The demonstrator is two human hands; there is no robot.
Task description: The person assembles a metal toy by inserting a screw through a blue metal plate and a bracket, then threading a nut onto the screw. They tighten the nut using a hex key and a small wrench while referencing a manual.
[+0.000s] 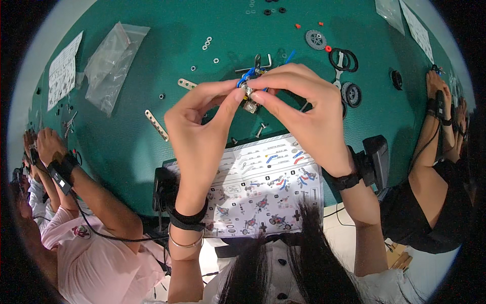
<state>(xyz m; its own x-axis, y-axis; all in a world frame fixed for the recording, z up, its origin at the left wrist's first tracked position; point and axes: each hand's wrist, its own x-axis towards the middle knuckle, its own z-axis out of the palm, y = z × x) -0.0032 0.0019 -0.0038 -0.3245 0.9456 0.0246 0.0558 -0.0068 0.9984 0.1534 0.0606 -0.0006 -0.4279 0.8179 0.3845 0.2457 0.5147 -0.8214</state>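
Note:
In front of me I hold a small model assembly [249, 105] of metal and blue pieces, pinched from both sides. My left hand [197, 116] closes thumb and forefinger on its left side. From the right, my right hand [311, 109] grips it with thumb and fingertips, close against the left ones. Fingers cover most of the assembly, so its exact shape is hidden. Just beyond it lies an L-shaped hex key [269, 60]. A printed instruction sheet [253, 202] with assembly drawings rests below my hands.
The green table [136, 76] carries perforated metal strips [156, 125], nuts [206, 43], screws [261, 129], a grey wheel [316, 40], black rings [349, 60] and a flat wrench [338, 71]. A clear plastic bag [114, 66] lies left. Co-workers' arms [96, 192] reach in at both sides.

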